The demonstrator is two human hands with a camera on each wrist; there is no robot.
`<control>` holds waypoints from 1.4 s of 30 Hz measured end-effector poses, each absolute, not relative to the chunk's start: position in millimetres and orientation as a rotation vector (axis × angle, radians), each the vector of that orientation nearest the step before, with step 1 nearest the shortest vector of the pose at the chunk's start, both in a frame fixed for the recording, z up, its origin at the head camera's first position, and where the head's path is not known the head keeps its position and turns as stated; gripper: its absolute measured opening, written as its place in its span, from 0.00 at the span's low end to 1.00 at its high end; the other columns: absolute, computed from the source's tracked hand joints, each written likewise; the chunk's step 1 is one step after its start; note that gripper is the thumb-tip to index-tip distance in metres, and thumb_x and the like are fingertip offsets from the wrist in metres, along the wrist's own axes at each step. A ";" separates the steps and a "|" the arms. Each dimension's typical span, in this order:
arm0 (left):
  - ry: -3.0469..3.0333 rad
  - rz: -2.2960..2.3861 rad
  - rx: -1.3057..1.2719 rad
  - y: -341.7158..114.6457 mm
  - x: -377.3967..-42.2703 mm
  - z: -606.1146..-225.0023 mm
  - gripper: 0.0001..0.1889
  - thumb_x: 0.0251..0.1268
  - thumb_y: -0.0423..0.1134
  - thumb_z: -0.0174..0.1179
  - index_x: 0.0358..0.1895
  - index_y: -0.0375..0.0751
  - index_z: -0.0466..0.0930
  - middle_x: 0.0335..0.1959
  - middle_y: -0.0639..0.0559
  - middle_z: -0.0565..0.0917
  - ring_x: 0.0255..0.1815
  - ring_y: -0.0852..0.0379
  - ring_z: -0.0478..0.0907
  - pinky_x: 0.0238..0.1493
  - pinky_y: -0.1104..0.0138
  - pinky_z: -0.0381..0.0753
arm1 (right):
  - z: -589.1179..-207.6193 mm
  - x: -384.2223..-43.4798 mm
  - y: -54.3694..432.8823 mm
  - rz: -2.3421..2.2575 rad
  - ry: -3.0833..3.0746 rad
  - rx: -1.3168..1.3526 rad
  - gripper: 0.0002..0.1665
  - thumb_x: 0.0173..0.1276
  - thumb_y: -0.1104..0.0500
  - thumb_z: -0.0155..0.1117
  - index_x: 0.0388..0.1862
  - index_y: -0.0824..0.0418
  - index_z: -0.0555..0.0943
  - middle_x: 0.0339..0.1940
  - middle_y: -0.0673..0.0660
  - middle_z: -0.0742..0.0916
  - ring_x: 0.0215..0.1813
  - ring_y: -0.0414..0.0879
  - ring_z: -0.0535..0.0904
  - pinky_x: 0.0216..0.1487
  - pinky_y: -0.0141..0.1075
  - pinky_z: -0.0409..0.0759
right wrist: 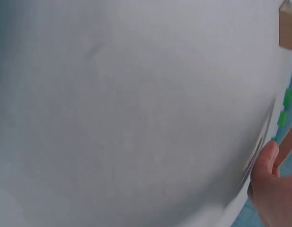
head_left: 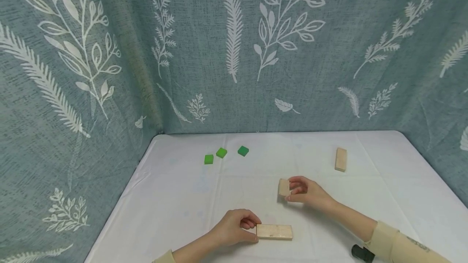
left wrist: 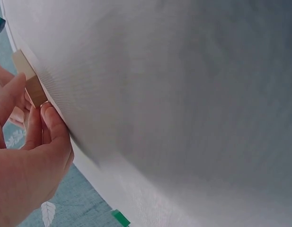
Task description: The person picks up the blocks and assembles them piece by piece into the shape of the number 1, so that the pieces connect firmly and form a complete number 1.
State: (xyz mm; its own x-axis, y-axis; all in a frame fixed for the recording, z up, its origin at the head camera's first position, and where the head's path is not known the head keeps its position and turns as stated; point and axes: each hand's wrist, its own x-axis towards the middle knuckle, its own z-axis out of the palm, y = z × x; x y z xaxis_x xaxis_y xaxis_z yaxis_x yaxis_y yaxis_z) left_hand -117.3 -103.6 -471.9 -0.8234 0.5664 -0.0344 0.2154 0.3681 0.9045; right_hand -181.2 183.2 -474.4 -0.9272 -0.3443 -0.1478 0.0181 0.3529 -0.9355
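In the head view my left hand [head_left: 235, 227] pinches the left end of a flat wooden block [head_left: 275, 231] near the front of the table. The left wrist view shows the same hand [left wrist: 34, 170] with thumb and fingers at that block's end [left wrist: 31, 78]. Farther back and to the right, my right hand [head_left: 306, 192] grips a second wooden block [head_left: 283, 188] by its right side. Only the thumb side of this hand [right wrist: 273, 189] and part of its block [right wrist: 288, 144] appear in the right wrist view.
A third wooden block [head_left: 341, 159] lies at the back right of the white-covered table [head_left: 164, 198]. Two light green pieces [head_left: 209, 159] and a darker green one [head_left: 243, 151] lie at the back left. A black object [head_left: 362, 253] sits by the right sleeve. Patterned curtains [head_left: 204, 52] surround the table.
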 end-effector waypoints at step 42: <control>2.315 1.412 0.551 -98.8 -116.6 -469.2 0.15 0.45 0.28 0.75 0.38 0.38 0.83 0.31 0.57 0.80 0.34 0.66 0.75 0.40 0.73 0.77 | -480.3 -144.3 159.2 -1.472 2.335 -0.490 0.36 0.53 0.58 0.78 0.57 0.68 0.73 0.45 0.55 0.80 0.40 0.44 0.76 0.38 0.30 0.77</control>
State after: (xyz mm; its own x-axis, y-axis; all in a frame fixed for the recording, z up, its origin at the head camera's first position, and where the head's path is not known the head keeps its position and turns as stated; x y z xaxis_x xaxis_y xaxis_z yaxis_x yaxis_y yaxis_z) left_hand -116.6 -98.8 -469.2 -0.8541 0.5082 -0.1103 0.1346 0.4209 0.8971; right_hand -144.3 159.2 -480.3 -0.8839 -0.4571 -0.0984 -0.1085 0.4051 -0.9078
